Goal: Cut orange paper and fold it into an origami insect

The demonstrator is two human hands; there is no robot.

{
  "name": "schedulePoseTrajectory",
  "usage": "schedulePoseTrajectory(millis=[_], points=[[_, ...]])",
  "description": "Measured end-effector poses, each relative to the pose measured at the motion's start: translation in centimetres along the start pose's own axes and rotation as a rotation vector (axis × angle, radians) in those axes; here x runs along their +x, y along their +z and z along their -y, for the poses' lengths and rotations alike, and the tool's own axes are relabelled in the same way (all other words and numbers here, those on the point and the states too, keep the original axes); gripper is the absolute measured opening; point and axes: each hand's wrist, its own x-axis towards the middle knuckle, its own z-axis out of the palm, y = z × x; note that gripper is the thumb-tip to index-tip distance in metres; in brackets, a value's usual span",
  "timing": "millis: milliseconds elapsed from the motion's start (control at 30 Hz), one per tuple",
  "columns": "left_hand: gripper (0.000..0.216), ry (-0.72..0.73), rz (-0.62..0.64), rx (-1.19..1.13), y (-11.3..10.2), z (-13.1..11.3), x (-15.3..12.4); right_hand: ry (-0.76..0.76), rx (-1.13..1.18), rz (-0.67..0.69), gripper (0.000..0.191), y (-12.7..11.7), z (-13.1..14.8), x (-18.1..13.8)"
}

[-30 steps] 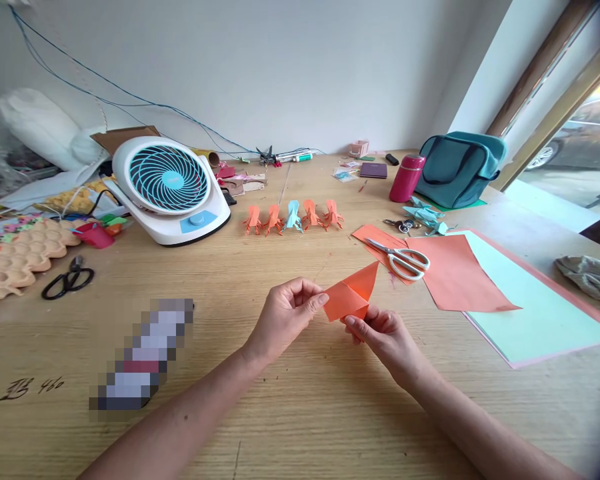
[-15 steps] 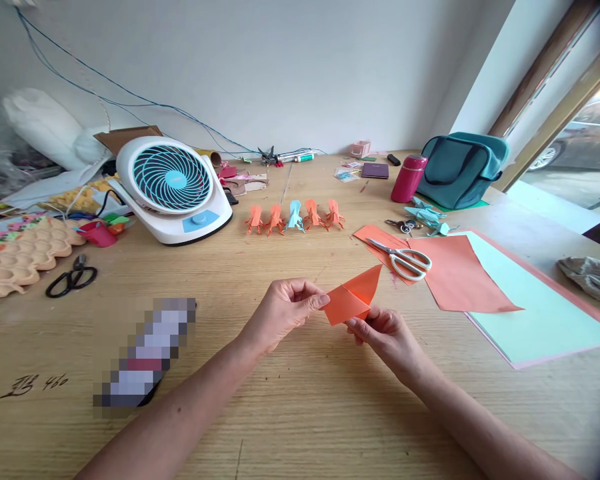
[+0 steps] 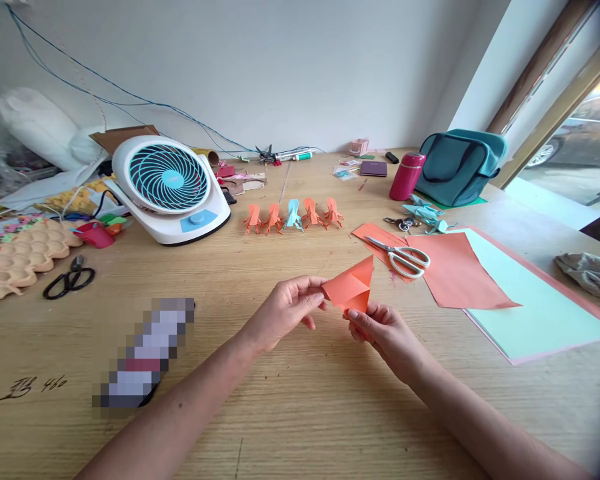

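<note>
A folded sheet of orange paper (image 3: 349,285) is held above the table between my two hands, one corner pointing up and away. My left hand (image 3: 293,303) pinches its left corner between thumb and fingers. On the lower right, my right hand (image 3: 375,323) grips the paper with the thumb on top; the fingers behind are partly hidden. Beyond the hands stands a row of several folded paper figures, orange ones (image 3: 312,212) and a light blue one (image 3: 293,215). White-handled scissors (image 3: 405,259) rest on orange paper pieces (image 3: 375,239) to the right.
Orange (image 3: 467,270) and pale green sheets (image 3: 540,320) lie at the right, near keys, a pink bottle (image 3: 407,177) and a teal bag (image 3: 460,170). At left are a white fan (image 3: 180,193), black scissors (image 3: 70,279), an egg tray (image 3: 30,253) and a blurred-out phone-like object (image 3: 145,353).
The orange paper has been turned and tilted, its lower right part now lower in my right hand. My left hand's fingers have shifted on the left corner. The view has moved slightly.
</note>
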Motion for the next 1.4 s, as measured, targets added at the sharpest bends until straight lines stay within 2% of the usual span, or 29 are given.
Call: schedulePoseTrajectory(millis=[67, 233, 400, 533, 700, 1033, 1167, 1400], points=[[0.033, -0.014, 0.005, -0.028, 0.6, 0.4, 0.0, -0.005, 0.002, -0.009, 0.047, 0.2, -0.2, -0.1], [0.022, -0.017, -0.181, -0.118, 2.8, 2.0, -0.4, -0.077, -0.058, -0.031, 0.043, 1.1, -0.9, -0.4], [0.029, 0.085, -0.285, -0.261, 4.3, 2.5, -0.8, -0.158, -0.116, -0.036, 0.043, 1.8, -1.4, -0.7], [0.036, 0.116, -0.269, -0.312, 4.8, 2.6, -0.9, -0.191, -0.12, -0.018, 0.041, 2.0, -1.6, -0.7], [0.036, 0.138, -0.231, -0.353, 5.1, 2.9, -0.8, -0.207, -0.118, -0.035, 0.036, 2.0, -2.1, -0.7], [0.032, 0.187, -0.266, -0.364, 5.2, 2.7, -0.9, -0.253, -0.123, -0.029, 0.03, 2.0, -2.1, -0.8], [0.034, 0.212, -0.209, -0.356, 5.1, 2.4, -1.0, -0.27, -0.094, -0.019, 0.028, 2.2, -2.0, -0.8], [0.014, 0.289, -0.221, -0.308, 4.7, 2.5, -0.8, -0.334, -0.137, -0.006, 0.026, 2.2, -2.0, -0.9]])
